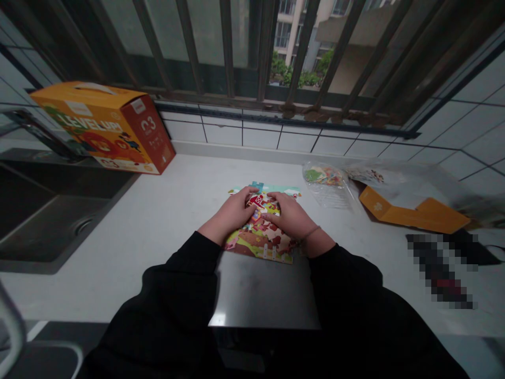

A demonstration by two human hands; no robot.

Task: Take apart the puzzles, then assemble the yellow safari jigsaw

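The only view is worn on the person's head, looking forward and down over black sleeves [177,300] (the wearer's own) at a white bench [165,210], near enough that the left hand [229,215] and right hand [286,220] sit mid-frame, with a barred window [221,47] beyond.

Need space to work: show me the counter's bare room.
Bare white countertop lies between the steel sink, the orange box and the puzzle under the left hand and right hand. More lies right of it. Crowded: the plastic bag and orange cardboard.
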